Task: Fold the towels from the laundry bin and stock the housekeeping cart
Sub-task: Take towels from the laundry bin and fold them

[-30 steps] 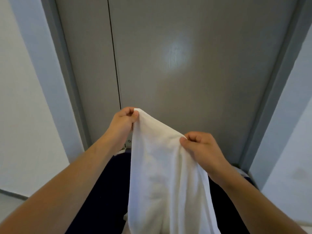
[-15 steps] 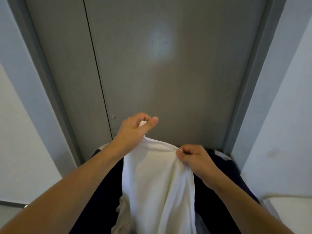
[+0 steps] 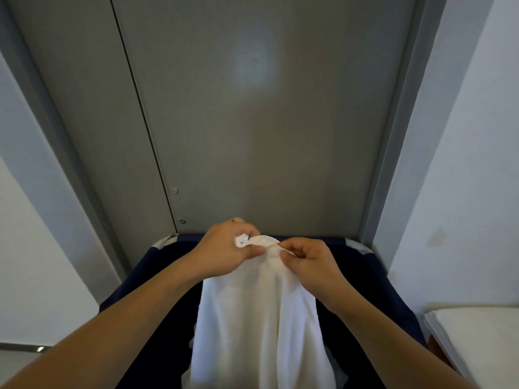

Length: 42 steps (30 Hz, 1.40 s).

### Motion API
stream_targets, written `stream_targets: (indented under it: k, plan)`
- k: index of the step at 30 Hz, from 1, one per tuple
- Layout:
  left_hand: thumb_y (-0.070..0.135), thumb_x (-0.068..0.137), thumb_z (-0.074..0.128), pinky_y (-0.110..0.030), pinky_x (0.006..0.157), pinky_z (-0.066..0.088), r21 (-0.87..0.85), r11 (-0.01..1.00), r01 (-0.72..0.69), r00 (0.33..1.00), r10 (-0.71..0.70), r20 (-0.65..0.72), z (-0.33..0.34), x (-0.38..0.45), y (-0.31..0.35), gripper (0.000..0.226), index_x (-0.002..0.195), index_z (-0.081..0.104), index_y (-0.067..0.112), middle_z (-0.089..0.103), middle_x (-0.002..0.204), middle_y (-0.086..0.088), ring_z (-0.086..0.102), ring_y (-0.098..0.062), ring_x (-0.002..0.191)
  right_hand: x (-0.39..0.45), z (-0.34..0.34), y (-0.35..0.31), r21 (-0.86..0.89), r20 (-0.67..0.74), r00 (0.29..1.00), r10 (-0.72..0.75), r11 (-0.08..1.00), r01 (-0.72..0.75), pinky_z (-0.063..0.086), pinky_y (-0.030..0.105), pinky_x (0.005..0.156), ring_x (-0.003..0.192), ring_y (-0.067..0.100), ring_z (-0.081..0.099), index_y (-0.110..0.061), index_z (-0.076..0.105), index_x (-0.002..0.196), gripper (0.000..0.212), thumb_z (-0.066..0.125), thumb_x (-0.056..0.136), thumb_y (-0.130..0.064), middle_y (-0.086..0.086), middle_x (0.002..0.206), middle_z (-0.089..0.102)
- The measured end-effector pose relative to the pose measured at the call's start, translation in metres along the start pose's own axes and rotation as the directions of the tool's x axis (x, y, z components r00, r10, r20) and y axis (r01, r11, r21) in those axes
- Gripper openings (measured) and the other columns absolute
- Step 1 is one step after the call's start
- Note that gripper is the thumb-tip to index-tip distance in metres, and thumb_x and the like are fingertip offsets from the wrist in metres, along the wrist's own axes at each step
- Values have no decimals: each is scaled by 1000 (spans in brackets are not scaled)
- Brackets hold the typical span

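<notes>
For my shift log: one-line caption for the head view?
Both hands, left hand and right hand, pinch a white towel above the dark laundry bin.

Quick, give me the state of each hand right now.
Left hand: closed, pinching the white towel.
Right hand: closed, pinching the same towel.

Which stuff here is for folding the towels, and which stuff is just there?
For the job:
white towel, pinched at its top edge by the left hand and right hand
dark blue laundry bin under it

Just there:
grey door
white stack at right; cannot tell what it is
</notes>
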<state>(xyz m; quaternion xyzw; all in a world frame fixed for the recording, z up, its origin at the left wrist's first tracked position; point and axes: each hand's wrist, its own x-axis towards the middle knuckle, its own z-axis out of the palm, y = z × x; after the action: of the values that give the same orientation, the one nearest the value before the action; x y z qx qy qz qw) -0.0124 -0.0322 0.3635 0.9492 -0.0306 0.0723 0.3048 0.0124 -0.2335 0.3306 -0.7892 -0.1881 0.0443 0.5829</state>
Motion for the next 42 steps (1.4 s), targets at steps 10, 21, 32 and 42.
stream_targets:
  k: [10,21,32,42]
  plan:
    - [15,90,75,-9,59,44,-352,932,85,980,-141,-138,0,1,18,14,78,76,22,72,78,4,59,3,66,-6,-16,3,-48,-26,1000,-9,999,8,54,20,71,81,4,69,-32,78,86,28,63,94,-10,-14,84,75]
    - [45,87,74,-23,70,47,-459,885,77,996,-84,7,8,-8,39,22,88,68,24,68,82,7,60,-8,76,-12,-5,5,-27,-25,993,-117,993,117,43,19,54,55,8,48,-28,51,100,18,65,96,-17,6,62,60]
    - [35,89,77,-19,67,42,-4,1000,-16,998,16,59,13,-6,37,12,83,72,27,68,83,10,61,-6,80,-28,-7,33,-240,-62,968,-245,945,224,55,19,73,81,3,65,-30,55,96,18,72,93,-26,-12,84,67]
    - [34,90,76,-26,77,51,16,1000,-10,995,8,97,17,-6,34,9,82,72,31,70,89,12,64,-7,88,-40,9,71,-233,-85,973,-214,954,190,50,11,86,99,-3,61,-32,68,100,19,80,86,-29,-21,99,66]
